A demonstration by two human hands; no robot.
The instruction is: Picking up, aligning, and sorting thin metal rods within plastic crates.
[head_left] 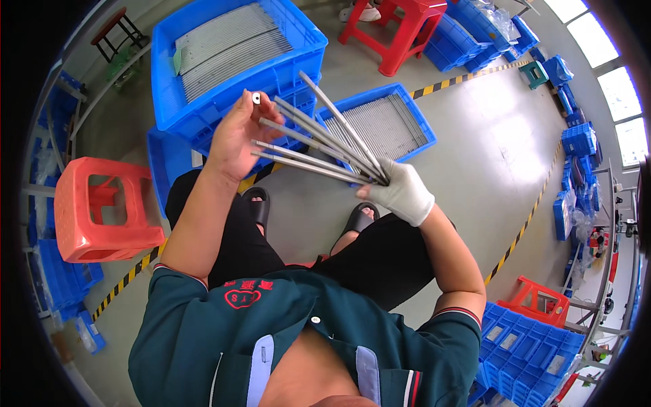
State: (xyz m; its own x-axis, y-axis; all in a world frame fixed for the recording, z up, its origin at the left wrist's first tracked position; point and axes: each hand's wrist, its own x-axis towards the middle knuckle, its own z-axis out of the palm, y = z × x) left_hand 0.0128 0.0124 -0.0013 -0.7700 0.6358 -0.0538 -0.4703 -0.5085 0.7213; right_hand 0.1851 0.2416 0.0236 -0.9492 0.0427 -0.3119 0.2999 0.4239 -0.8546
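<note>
My right hand, in a white glove, is wrapped round the lower ends of several thin grey metal rods. The rods fan out up and to the left, their far ends apart. Close to those ends is my bare left hand, its thumb and fingers pinching a small pale round piece with a dark centre. Whether this piece is a separate part or a rod's end seen head-on, I cannot tell. Left fingers are partly blurred.
Ahead on the left, stacked blue crates hold many rods in rows. A lower blue crate with similar rods sits right of them. An orange stool is at left, a red stool ahead. Blue crates are stacked at lower right.
</note>
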